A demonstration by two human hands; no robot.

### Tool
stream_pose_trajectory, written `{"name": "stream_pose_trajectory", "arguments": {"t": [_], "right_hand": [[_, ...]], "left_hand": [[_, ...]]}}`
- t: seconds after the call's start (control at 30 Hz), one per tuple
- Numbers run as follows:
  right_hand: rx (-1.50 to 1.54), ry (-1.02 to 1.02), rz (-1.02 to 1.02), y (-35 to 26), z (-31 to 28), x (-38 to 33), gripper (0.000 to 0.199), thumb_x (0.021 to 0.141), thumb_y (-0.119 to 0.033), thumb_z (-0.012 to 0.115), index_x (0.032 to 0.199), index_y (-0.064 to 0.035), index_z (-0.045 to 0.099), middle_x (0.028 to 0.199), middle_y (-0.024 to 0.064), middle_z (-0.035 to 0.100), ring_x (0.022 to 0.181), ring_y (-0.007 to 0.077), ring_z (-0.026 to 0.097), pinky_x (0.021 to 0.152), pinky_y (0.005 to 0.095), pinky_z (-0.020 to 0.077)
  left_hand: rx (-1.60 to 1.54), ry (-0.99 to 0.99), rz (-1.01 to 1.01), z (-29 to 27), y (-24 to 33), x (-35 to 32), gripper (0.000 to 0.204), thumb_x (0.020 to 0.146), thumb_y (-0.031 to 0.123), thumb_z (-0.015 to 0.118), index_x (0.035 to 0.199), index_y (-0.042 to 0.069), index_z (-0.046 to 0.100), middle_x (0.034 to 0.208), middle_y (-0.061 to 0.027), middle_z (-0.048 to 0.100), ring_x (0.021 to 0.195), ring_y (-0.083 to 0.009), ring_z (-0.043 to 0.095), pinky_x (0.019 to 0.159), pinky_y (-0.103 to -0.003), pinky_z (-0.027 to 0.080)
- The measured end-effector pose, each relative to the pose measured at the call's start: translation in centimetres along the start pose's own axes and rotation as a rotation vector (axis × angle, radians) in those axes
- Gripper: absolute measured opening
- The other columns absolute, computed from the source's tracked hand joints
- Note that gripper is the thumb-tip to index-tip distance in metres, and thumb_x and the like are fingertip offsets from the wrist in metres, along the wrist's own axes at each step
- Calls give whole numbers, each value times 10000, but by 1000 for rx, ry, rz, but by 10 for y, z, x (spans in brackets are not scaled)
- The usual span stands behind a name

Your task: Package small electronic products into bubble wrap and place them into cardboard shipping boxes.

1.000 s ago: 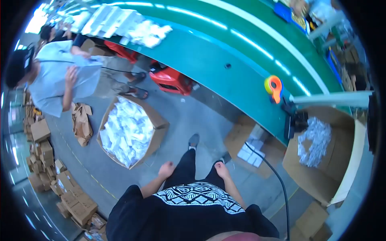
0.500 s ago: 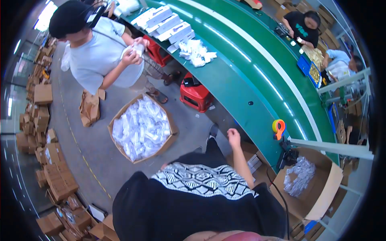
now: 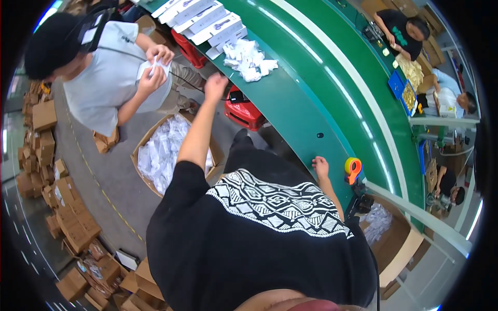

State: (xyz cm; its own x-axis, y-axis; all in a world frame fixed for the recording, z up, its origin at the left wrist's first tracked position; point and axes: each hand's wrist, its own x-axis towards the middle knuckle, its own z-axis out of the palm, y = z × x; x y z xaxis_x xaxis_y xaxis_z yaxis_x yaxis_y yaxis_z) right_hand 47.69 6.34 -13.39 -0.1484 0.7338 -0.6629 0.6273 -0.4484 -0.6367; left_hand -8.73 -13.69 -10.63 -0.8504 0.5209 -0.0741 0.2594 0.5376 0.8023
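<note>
So the left hand [image 3: 215,87] is stretched out near the edge of the long green counter [image 3: 290,111], and the loose pile of white plastic-wrapped packets [image 3: 249,59] lies on the counter just beyond it. Its fingers look curled, nothing visible in them, but I can't tell how tightly. Right hand [image 3: 320,167] is over the near edge, beside the orange-and-yellow tape dispenser [image 3: 353,168]; fingers bent there too, can't tell if they're clenched or released.

Containers: partly behind the left forearm there's a brown cardboard box [image 3: 218,155] on the floor, top uncovered, packed with clear-and-white plastic bags [image 3: 163,147]. Over by the right arm, a second, tan cardboard box [image 3: 399,228] has a heap of translucent bags [image 3: 377,223] at one side. Slim white cartons [image 3: 199,20] sit in a row on the counter next to the packets. Across the way, a blue plastic tray [image 3: 396,84] holds small gold-coloured pieces [image 3: 409,98].
</note>
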Motion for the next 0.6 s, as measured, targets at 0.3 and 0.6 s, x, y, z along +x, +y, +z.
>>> {"name": "stream_pose_trajectory", "arguments": {"t": [0.3,0.6], "right_hand": [[185,163,48,69,15,-103,259,956,-276,576,976,-38,678,783,52,676,723,154,633,651,294,509],[-48,348,-203,-64,97,-129,281,908,-229,648,1125,-52,661,1025,100,711,914,218,681,837,330,527]], "left_hand": [[-1076,125,-559,-61,-2,211,497,891,268,526,1295,-19,552,1375,-174,532,1239,-322,516,1014,-522,444],[-71,65,577,29,141,-18,648,840,162,695,1395,-59,445,1344,-248,471,1237,-371,436,1060,-462,350]]}}
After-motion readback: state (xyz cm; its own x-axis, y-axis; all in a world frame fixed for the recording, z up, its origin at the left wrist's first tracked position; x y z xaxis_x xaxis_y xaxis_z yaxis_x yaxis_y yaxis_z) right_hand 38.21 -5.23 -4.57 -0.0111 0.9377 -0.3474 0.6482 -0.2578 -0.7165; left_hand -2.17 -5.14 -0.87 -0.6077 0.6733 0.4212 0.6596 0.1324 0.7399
